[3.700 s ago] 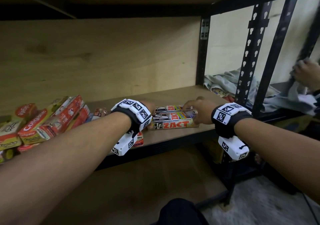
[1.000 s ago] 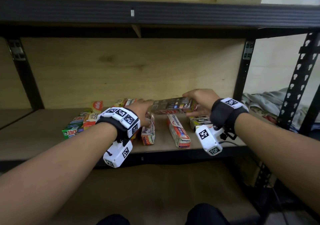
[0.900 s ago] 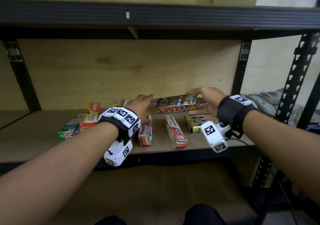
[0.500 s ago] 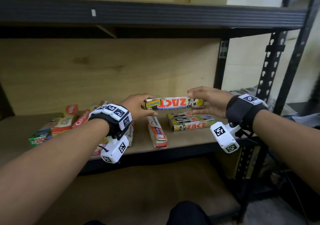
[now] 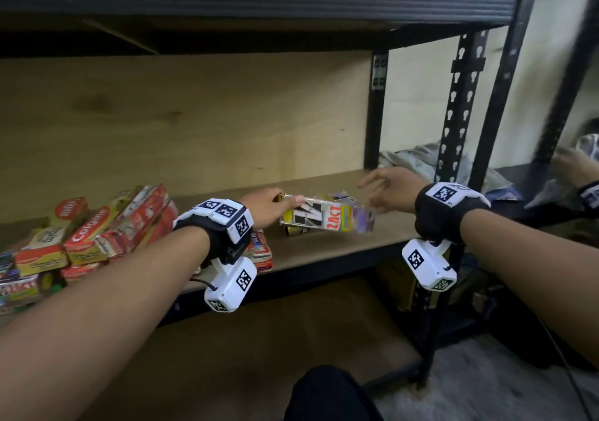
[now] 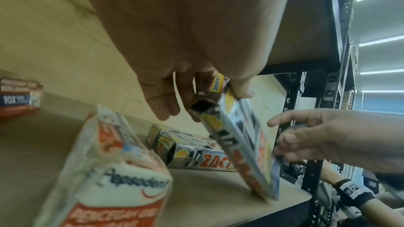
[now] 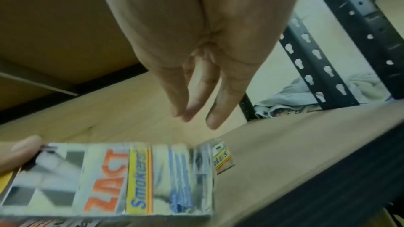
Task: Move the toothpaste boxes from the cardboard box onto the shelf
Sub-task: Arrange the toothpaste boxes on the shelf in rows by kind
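While my left hand pinches one end of the Zact toothpaste box, thumb on top and fingers underneath, my right hand hangs just off the other end with its fingers loose and apart, holding nothing. The box sits low over the front part of the shelf, slanted, its far end down near the board; whether that end touches the wood I cannot tell through the blur.

I judge it a light thing, thin printed card round a tube, stiff along its length but easy to crush at the flaps, and the glossy skin may slide under a lazy pinch. The short end where I have it is a fair place to hold; for steadier carrying I would take it across the middle of the narrow sides.

Its long axis runs left to right along the shelf front, the printed face turned up towards me, the end in my fingers pointing left.

Just behind it lies a second Zact box, flat on the board. Beside my left wrist is a Pepsodent box, and farther left a heap of Colgate boxes. The cardboard box is not in view.
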Demonstrator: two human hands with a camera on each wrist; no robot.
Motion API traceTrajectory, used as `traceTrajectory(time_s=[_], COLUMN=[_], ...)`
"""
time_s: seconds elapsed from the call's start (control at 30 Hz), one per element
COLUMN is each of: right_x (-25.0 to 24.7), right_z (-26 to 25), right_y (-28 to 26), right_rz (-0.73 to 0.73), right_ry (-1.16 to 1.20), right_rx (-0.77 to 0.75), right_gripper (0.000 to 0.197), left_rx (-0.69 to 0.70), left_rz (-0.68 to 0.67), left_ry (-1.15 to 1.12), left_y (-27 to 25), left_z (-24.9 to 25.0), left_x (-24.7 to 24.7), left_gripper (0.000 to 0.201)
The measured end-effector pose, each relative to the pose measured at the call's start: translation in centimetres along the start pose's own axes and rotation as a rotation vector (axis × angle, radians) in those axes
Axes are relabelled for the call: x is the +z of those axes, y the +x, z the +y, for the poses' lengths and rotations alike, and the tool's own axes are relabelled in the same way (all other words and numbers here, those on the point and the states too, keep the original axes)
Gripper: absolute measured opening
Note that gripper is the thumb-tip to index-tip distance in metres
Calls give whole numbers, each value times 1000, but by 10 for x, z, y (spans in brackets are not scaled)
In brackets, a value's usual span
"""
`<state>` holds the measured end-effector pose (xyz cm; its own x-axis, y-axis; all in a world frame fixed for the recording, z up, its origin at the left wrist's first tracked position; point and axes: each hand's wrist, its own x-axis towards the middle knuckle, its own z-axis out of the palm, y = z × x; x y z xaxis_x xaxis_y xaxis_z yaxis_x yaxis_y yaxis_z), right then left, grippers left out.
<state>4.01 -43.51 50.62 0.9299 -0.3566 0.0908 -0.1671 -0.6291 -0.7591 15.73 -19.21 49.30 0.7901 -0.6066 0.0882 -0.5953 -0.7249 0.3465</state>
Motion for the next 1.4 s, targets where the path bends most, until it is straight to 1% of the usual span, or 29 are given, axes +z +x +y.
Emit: traceTrajectory(time_s=[0.07,0.1,0.13,0.2,0.27,0.3,0.37,0.43,0.5,0.53,0.57,0.6,0.67,0.7,0.83,0.87,0.93,1.0,1.03,1.1,1.17,1.23,1.37,1.4], right_x=[-1,0,1,6,16,21,31,36,36,35,33,30,25,23,23,24,26,28,29,29,28,27,30,30], right_z=[8,12,14,18,20,23,28,31,32,31,30,30,29,29,30,30,29,30,30,28,25,19,12,11], right_y=[1,1,0,-2,-3,-2,2,7,11,12,13,14,15,15,16,17,20,23,25,28,32,35,39,42], right_rz=[-14,-42,-74,-133,-129,-115,-97,-55,-12,-3,-5,-12,-38,-53,-96,-98,-96,-82,-80,-89,-114,-141,-190,-203], right_ry=[38,16,-48,-266,-489,-534,-515,-530,-590,-629,-669,-711,-791,-820,-867,-867,-860,-838,-826,-823,-862,-933,-1015,-1025], right_rx=[19,28,23,-24,-86,-105,-116,-130,-151,-154,-150,-146,-138,-134,-103,-95,-88,-103,-111,-131,-143,-149,-166,-164], right_gripper=[21,20,23,46,64,69,75,71,61,57,54,51,52,54,56,56,55,53,54,57,60,63,62,62], left_rx=[-64,-96,-120,-142,-127,-116,-105,-110,-112,-111,-103,-83,-58,-45,24,32,42,63,75,76,57,33,-4,-7], left_rz=[-12,-12,-14,-26,-34,-39,-51,-99,-156,-168,-176,-168,-130,-119,-123,-122,-100,-71,-79,-139,-198,-214,-229,-231], left_ry=[-35,-63,-91,-124,-128,-129,-118,-95,-109,-97,-56,-1,86,120,325,347,342,353,373,405,385,356,338,334], left_y=[7,10,13,17,18,18,18,19,17,17,17,16,15,15,19,21,24,26,27,28,32,34,40,43], left_z=[0,-1,-2,-4,-4,-4,-3,-5,-8,-10,-11,-10,-4,0,17,18,18,18,18,22,23,26,23,22], left_x=[7,10,11,13,13,14,15,17,22,24,26,28,29,29,34,36,38,38,37,34,31,27,23,23], left_gripper=[73,73,72,75,72,67,62,67,86,92,91,84,70,67,60,60,65,76,81,86,87,83,58,62])
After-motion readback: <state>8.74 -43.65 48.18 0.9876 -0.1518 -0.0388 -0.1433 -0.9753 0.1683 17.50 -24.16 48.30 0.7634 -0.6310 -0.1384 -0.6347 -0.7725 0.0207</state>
